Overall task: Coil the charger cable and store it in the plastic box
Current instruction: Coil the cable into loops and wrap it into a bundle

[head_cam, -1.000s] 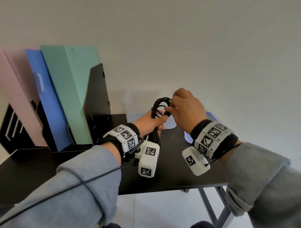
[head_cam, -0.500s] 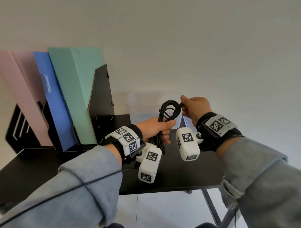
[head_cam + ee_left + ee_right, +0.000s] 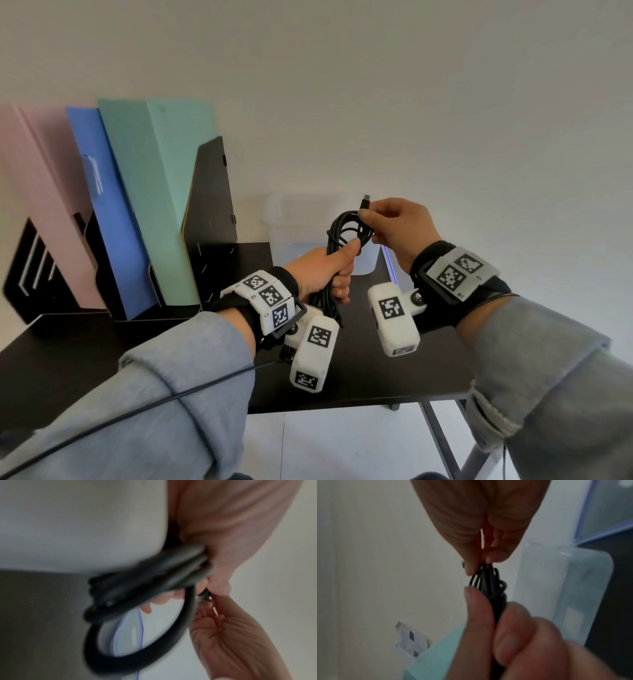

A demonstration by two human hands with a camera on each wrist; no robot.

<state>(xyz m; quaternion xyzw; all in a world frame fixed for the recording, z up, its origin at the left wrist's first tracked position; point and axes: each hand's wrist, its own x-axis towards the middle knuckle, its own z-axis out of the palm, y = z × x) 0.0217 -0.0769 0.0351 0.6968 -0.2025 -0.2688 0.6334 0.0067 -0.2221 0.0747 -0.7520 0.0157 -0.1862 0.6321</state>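
Observation:
A black charger cable (image 3: pixel 344 233), wound into several loops, is held upright above the black table (image 3: pixel 359 373). My left hand (image 3: pixel 325 270) grips the bundle around its middle, thumb pressed on the loops. My right hand (image 3: pixel 397 226) pinches the cable's plug end (image 3: pixel 365 202), which sticks up above the coil's top. The clear plastic box (image 3: pixel 291 219) stands open on the table just behind the coil, against the wall. In the left wrist view the loops (image 3: pixel 137 585) hang blurred below my palm. In the right wrist view the pinched strands (image 3: pixel 488 582) sit between both hands, the box (image 3: pixel 565 588) beside them.
Pink (image 3: pixel 37 205), blue (image 3: pixel 102 212) and green (image 3: pixel 157 192) file folders stand in black holders (image 3: pixel 212 198) at the table's back left. The box's lid with a blue rim (image 3: pixel 390 263) lies on the table behind my right wrist. The table's front edge is close to my forearms.
My right hand has turned and moved up to the coil's top, now pinching the plug end upright. The left hand has kept its grip on the bundle.

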